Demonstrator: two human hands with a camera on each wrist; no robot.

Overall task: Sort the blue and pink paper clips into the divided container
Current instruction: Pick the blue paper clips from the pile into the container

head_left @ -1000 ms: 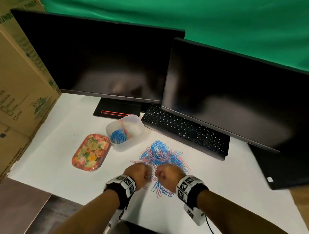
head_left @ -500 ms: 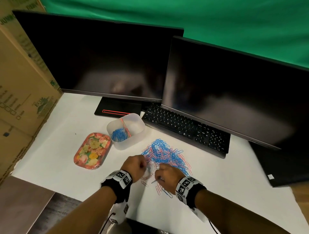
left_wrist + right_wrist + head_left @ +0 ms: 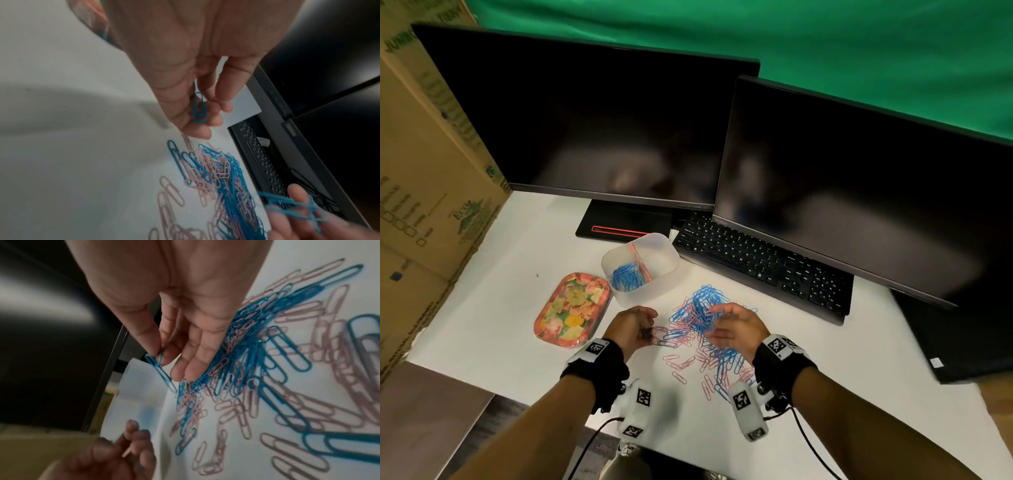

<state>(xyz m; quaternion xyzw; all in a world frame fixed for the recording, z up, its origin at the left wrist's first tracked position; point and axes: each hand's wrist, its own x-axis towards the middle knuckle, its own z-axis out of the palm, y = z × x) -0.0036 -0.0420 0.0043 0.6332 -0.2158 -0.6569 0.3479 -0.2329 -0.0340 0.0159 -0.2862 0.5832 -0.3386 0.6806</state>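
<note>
A mixed pile of blue and pink paper clips (image 3: 702, 318) lies on the white table (image 3: 500, 301). Behind it to the left stands the translucent divided container (image 3: 664, 253), with blue clips (image 3: 625, 278) in its left compartment; a few pink ones lie along its divider. My left hand (image 3: 649, 328) hovers at the pile's left edge and pinches one blue clip (image 3: 199, 108) between thumb and fingers. My right hand (image 3: 717, 318) is raised over the pile. Its thumb and forefinger pinch a few blue clips (image 3: 158, 365), and the other fingers are nearly straight.
A floral tray (image 3: 571, 310) lies left of the container. A black keyboard (image 3: 756, 267) and two dark monitors (image 3: 592, 120) stand behind the pile. A cardboard box (image 3: 431, 171) walls the left side. Loose pink clips (image 3: 681, 363) are scattered toward the near table edge.
Both hands have moved forward from the near edge of the pile and spread apart. The right hand has lifted with blue clips in its fingers.
</note>
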